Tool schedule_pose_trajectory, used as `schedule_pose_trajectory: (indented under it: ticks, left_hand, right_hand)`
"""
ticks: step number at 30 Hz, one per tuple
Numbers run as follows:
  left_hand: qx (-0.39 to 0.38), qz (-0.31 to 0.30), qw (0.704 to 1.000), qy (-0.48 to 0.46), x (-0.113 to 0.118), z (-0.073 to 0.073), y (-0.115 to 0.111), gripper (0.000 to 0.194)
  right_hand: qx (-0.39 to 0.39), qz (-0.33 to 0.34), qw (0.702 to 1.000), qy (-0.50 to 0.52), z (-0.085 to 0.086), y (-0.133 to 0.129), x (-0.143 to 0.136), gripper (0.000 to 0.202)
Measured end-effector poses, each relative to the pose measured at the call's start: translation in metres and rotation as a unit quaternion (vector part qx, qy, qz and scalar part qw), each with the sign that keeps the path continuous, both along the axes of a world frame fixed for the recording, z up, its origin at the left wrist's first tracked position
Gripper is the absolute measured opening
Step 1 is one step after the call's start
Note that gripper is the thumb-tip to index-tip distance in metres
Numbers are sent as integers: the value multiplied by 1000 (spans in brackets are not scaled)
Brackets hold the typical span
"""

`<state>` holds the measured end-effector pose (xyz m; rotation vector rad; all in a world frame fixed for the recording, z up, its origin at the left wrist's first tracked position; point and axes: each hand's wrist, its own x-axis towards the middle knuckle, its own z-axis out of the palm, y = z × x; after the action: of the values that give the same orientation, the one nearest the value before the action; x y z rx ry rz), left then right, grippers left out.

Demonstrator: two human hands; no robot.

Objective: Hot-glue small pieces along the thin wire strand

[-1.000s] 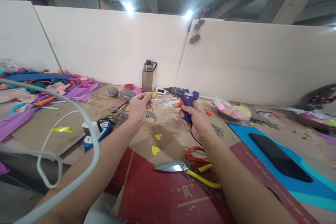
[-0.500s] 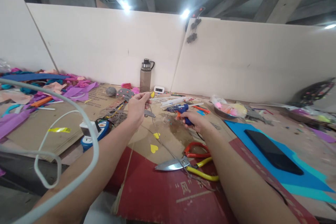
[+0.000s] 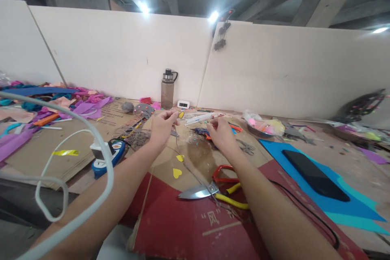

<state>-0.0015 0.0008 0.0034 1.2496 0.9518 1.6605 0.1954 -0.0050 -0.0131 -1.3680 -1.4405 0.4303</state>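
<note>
Left hand (image 3: 163, 128) pinches yellow piece (image 3: 181, 114) at its 2 o'clock; likely light, thin, easily creased, best held by edge; right hand (image 3: 224, 133) curled, cannot tell whether gripping; glue gun (image 3: 199, 131) at its 9 o'clock

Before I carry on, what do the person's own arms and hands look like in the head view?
The left forearm and right forearm are bare, with no sleeve in view. The left hand and right hand are ungloved, and no watch or bracelet shows. Rings are too small to tell. A thick pale cable crosses before the left forearm.
</note>
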Motion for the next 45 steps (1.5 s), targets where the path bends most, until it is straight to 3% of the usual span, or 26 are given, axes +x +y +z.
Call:
schedule_pose_trajectory:
  ticks: [3, 6, 9, 13, 18, 21, 36, 45]
  left_hand:
    - [55, 54, 993, 94, 5, 0, -8, 18]
    - [122, 104, 970, 183, 9, 1, -17, 10]
    - [168, 133, 946, 242, 11, 3, -21, 8]
    - [173, 141, 943, 247, 11, 3, -21, 7]
    - [139, 82, 967, 195, 13, 3, -21, 12]
    - [115, 40, 977, 176, 15, 4, -23, 15]
    - [111, -9, 987, 118, 22, 6, -30, 9]
    - [96, -47, 992, 72, 23, 1, -25, 16]
  right_hand:
    - [38, 106, 990, 84, 8, -16, -27, 21]
    - [8, 238, 943, 233, 8, -30, -56, 34]
    - [-22, 275, 904, 326, 4, -36, -75, 38]
    - [-25, 257, 898, 356, 2, -34, -78, 35]
    - [67, 141, 968, 194, 7, -36, -66, 24]
    - [105, 100, 982, 119, 12, -39, -62, 13]
    - [78, 102, 982, 137, 20, -43, -60, 16]
    - [65, 99, 983, 141, 20, -43, -59, 18]
